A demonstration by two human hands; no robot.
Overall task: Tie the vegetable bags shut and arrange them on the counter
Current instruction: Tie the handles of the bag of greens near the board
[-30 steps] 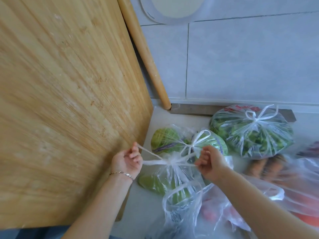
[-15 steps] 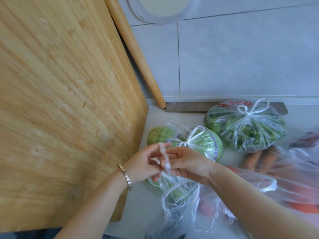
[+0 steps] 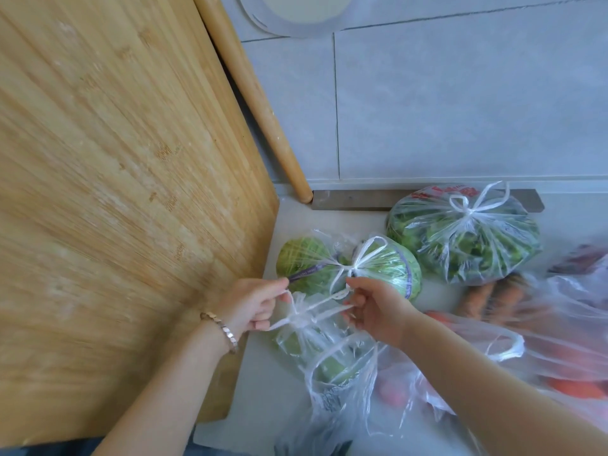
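Since half a second ago the two hands, then pressed together over the bag mouth, have drawn apart, and the knot between them has been pulled down.

We record the left hand (image 3: 251, 304) just off the right edge of the wooden board (image 3: 115, 192), fingers curled and pinching the left strip (image 3: 279, 322) of the bag's handles. The right hand (image 3: 375, 311), farther from the board, pinches the right strip (image 3: 332, 311) in the same manner. The bag (image 3: 316, 343) sits on the counter (image 3: 263, 406) directly below and between both hands, beside the board's lower right corner.

Writing: the greens bag (image 3: 464, 238), well away from the board, bears red print along its top edge, too blurred for us to read. The cabbage bag (image 3: 378, 271), beyond the hands from the board's corner, shows a purple band; any lettering on it is illegible.

The bag in hand is thin, clear and creased, gathered tight at the knot (image 3: 301, 319), with pale green produce showing through. The greens bag and cabbage bag are already tied in bows. A bracelet (image 3: 223, 327) sits on the left wrist.
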